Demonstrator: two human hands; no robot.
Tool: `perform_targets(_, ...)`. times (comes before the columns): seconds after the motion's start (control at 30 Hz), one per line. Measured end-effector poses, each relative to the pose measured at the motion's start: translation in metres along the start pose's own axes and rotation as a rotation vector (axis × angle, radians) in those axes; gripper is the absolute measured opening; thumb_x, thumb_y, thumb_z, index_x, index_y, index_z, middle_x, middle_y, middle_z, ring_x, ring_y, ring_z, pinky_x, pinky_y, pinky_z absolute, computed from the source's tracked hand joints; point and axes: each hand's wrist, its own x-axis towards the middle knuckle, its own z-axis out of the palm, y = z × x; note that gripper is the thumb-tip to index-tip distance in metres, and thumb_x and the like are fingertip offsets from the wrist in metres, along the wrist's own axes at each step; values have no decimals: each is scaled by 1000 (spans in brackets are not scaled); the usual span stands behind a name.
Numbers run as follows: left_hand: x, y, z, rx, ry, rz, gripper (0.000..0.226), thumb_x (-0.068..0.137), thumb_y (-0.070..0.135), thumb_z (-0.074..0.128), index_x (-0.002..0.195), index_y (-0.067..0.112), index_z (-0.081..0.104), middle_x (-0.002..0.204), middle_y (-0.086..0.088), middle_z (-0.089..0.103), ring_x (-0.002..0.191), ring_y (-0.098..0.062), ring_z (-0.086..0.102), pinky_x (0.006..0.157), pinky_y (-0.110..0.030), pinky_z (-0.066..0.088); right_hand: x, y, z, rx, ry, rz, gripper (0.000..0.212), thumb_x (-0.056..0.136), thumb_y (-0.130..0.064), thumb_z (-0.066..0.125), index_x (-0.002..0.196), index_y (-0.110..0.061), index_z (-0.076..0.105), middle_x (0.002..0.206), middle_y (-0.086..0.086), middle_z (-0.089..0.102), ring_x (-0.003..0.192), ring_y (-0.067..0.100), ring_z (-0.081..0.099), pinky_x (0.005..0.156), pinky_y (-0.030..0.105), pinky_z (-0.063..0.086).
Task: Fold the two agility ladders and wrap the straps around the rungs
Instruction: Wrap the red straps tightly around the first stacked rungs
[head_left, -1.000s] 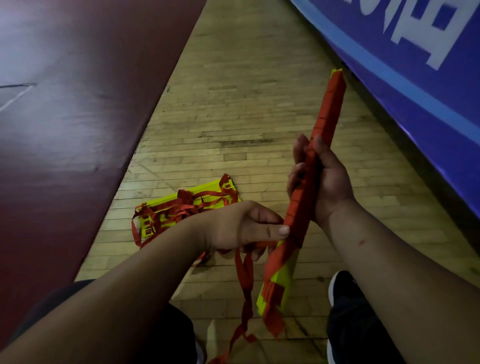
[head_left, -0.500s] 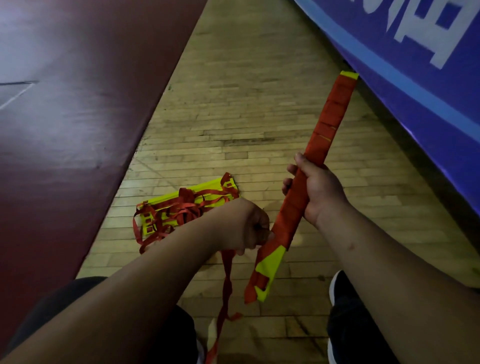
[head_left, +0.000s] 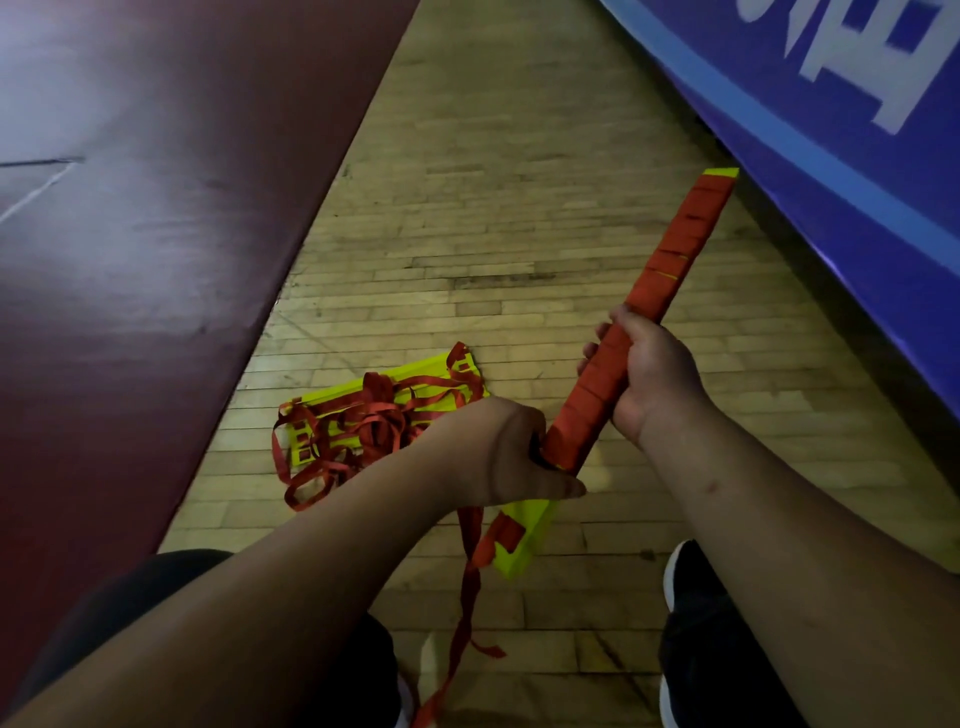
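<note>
While right hand (head_left: 652, 379) grips wrapped ladder (head_left: 670, 260) mid-length | left hand (head_left: 498, 452) holds strap (head_left: 470, 587) at its lower end

Hidden and cropped parts
Fingertips of the left hand (head_left: 511, 457) lie out of sight; the loose strap (head_left: 464, 618) runs off the bottom edge.

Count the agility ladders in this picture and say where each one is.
2. The wrapped ladder is held in the right hand and left hand. The other ladder lies on the wooden floor, its straps loose.
</note>
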Motion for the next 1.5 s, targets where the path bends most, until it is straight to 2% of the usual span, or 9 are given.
perform_targets(0.13, -4, -1, -8, -219, -79, 22, 46, 90, 66, 76, 93, 19, 73, 76, -1, 69, 68, -18, 66, 66, -40, 60, -6, -5, 1, 147, -130, 74, 13, 100, -28, 68, 107, -17, 65, 88, 1, 69, 75, 17, 70, 71, 35, 58)
perform_targets(0.27, -12, -1, -21, -601, -226, 65, 38, 98, 54, 74, 89, 17, 72, 71, 0, 56, 62, -16, 52, 60, -36, 42, -19, -11, -3, 292, -278, 136, 43, 99, -40, 67, 125, -5, 69, 103, 6, 76, 83, 18, 73, 77, 30, 58)
perform_targets(0.5, -19, -1, -28, -835, -337, 158, 64, 89, 65, 73, 109, 5, 73, 82, -27, 59, 70, -40, 50, 59, -79, 40, -23, -17, -6, 472, -507, 195, 52, 102, -52, 68, 144, -21, 67, 112, -4, 78, 71, 3, 71, 66, 19, 59)
perform_targets(0.67, -17, -1, -28, -776, -337, 156, 61, 99, 57, 65, 111, -3, 71, 77, -9, 72, 63, -24, 63, 62, -50, 47, -21, -16, -4, 408, -465, 130, 55, 103, -52, 68, 152, -27, 61, 116, -6, 79, 68, 2, 70, 67, 17, 57)
perform_targets(0.77, -17, -4, -28, -706, -335, 144, 54, 101, 59, 63, 105, 6, 73, 80, -4, 72, 68, -22, 68, 67, -54, 53, -20, -15, -2, 359, -382, 97, 56, 104, -47, 68, 154, -24, 58, 113, -5, 80, 67, 3, 68, 64, 18, 56)
perform_targets(0.93, -13, -9, -26, -570, -315, 122, 33, 108, 52, 61, 90, 26, 72, 79, 2, 75, 70, -18, 73, 68, -43, 60, -18, -12, -1, 247, -282, 62, 32, 102, -39, 73, 129, -23, 67, 104, 0, 80, 65, 10, 70, 58, 24, 57)
perform_targets(1.07, -8, -12, -24, -491, -268, 83, 31, 109, 40, 64, 95, 14, 74, 78, 1, 76, 70, -18, 74, 68, -27, 59, -15, -7, 0, 122, -209, 60, 24, 100, -35, 76, 120, -23, 72, 106, -2, 83, 71, 15, 73, 61, 29, 58)
perform_targets(1.33, -2, -13, -7, -171, -178, 9, 21, 107, 32, 67, 89, 21, 68, 81, -1, 76, 74, -21, 74, 70, -38, 63, -6, 5, 2, -27, -105, 6, 32, 100, -32, 78, 129, -22, 68, 109, 5, 84, 77, 23, 78, 69, 38, 62)
perform_targets(1.5, -4, -8, -3, -36, -148, 4, 50, 93, 73, 60, 100, 25, 72, 81, 5, 72, 73, -15, 70, 68, -40, 64, -3, 7, 2, -37, -86, 35, 30, 101, -33, 77, 128, -24, 67, 106, 3, 84, 76, 22, 78, 71, 39, 63)
